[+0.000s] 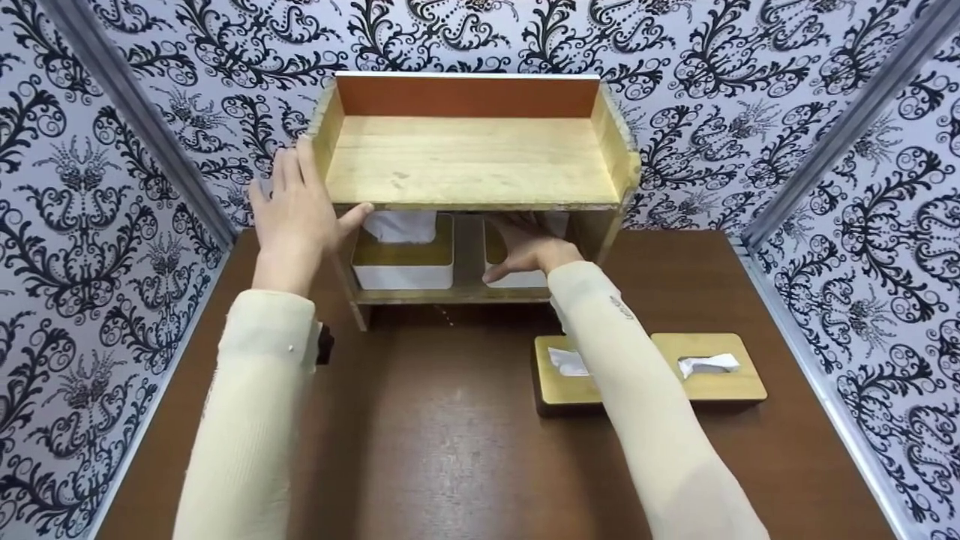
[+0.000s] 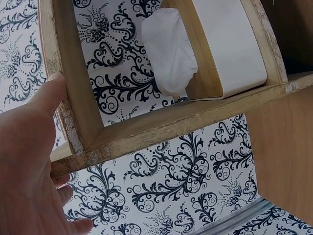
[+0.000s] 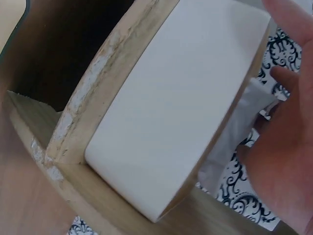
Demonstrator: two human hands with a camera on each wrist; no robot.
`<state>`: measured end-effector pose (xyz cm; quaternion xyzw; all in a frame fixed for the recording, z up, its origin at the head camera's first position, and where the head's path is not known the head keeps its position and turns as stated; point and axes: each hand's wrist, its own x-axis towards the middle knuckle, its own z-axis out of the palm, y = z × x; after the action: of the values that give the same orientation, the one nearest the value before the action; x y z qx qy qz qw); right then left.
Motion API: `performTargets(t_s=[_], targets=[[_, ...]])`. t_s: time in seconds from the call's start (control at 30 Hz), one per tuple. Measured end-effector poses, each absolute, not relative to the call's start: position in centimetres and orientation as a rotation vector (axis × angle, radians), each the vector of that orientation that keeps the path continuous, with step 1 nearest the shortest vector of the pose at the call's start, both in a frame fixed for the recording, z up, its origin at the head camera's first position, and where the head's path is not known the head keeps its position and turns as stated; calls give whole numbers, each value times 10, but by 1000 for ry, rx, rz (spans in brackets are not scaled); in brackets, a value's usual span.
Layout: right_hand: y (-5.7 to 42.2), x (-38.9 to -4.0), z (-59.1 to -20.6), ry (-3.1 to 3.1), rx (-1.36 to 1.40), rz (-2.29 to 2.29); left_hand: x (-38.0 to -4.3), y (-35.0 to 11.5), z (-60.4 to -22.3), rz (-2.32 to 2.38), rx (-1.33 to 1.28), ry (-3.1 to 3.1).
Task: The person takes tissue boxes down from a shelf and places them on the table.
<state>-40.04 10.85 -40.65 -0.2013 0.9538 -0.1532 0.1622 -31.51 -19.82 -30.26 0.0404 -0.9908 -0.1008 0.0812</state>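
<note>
A small wooden shelf [image 1: 465,161] stands at the back of the table. My left hand [image 1: 291,202] rests against its upper left corner, thumb on the front edge and fingers spread along the outer side. In the lower compartment, a white tissue box [image 1: 403,276] with a wooden lid sits at the left, tissue sticking up. Beside it is a second white tissue box [image 3: 181,93], partly hidden in the head view by my right hand [image 1: 525,244]. That hand reaches in over this box, its thumb by the box's front left corner; its fingertips are partly hidden under the upper board.
Two dark tissue boxes with wooden lids stand on the brown table [image 1: 435,450] at the right: one [image 1: 555,390] is partly behind my right sleeve, the other [image 1: 720,382] is beside it. Patterned wall panels [image 1: 750,112] enclose the table at the back and sides.
</note>
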Motion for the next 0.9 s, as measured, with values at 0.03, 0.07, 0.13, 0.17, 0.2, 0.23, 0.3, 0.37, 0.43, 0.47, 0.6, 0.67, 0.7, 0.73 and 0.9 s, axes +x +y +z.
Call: performTargets(t_s=[0.03, 0.07, 0.13, 0.17, 0.2, 0.23, 0.3, 0.37, 0.43, 0.47, 0.6, 0.67, 0.7, 0.73, 0.9], targets=[[109, -402, -408, 2718, -577, -443, -315, -198, -303, -301, 120, -2960], [109, -403, -409, 2713, -583, -452, -315, -198, -303, -300, 121, -2959], [109, -405, -411, 2697, -593, -458, -314, -198, -303, -298, 124, -2960], [109, -406, -412, 2676, -583, -464, -314, -198, -304, -293, 124, -2964], [109, -407, -412, 2658, -578, -468, -314, -198, -304, -291, 123, -2967], [109, -409, -412, 2648, -575, -468, -314, -198, -303, -289, 121, -2970], [109, -410, -413, 2631, -557, -476, -313, -198, -303, -281, 117, -2975], [109, -413, -414, 2635, -546, -454, -313, -198, -303, -275, 116, -2977], [108, -416, -416, 2671, -569, -403, -314, -198, -303, -275, 117, -2970], [108, -417, -417, 2680, -576, -383, -314, -197, -303, -276, 117, -2969], [108, -420, -420, 2711, -609, -295, -314, -197, -303, -275, 121, -2971], [108, -420, -420, 2715, -630, -287, -315, -198, -304, -271, 126, -2974], [107, -421, -420, 2723, -639, -271, -315, -199, -304, -266, 129, -2975], [108, -420, -420, 2728, -646, -267, -315, -199, -303, -265, 130, -2976], [107, -422, -420, 2764, -656, -187, -315, -199, -302, -255, 128, -2978]])
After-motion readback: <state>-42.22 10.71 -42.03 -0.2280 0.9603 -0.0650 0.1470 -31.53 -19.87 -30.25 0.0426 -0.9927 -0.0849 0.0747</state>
